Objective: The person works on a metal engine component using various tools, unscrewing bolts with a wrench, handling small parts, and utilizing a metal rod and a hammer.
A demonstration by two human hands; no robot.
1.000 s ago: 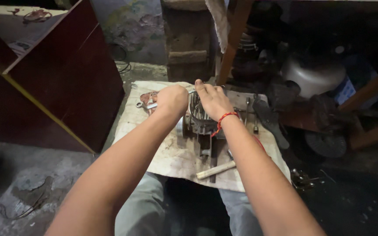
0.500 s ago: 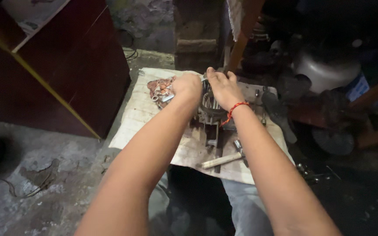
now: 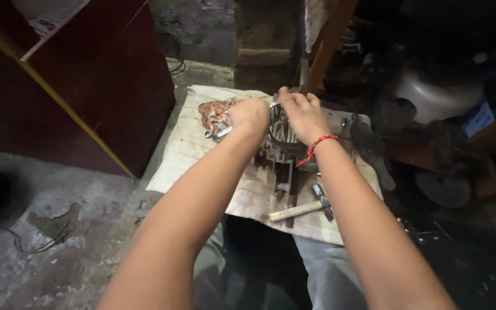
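While both hands' fingers clamp a finned metal engine block [image 3: 279, 140], a wooden-handled hammer [image 3: 302, 208] lies on stained cloth [image 3: 185, 149].

Bare arms, red thread bracelet [image 3: 316, 148], grey trousers [image 3: 322, 275]

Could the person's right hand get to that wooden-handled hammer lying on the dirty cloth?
Probably yes. The wooden-handled hammer lies uncovered on the stained white cloth, just under the right forearm. The right hand rests on the grey finned metal engine part, so it would need to let go and draw back.
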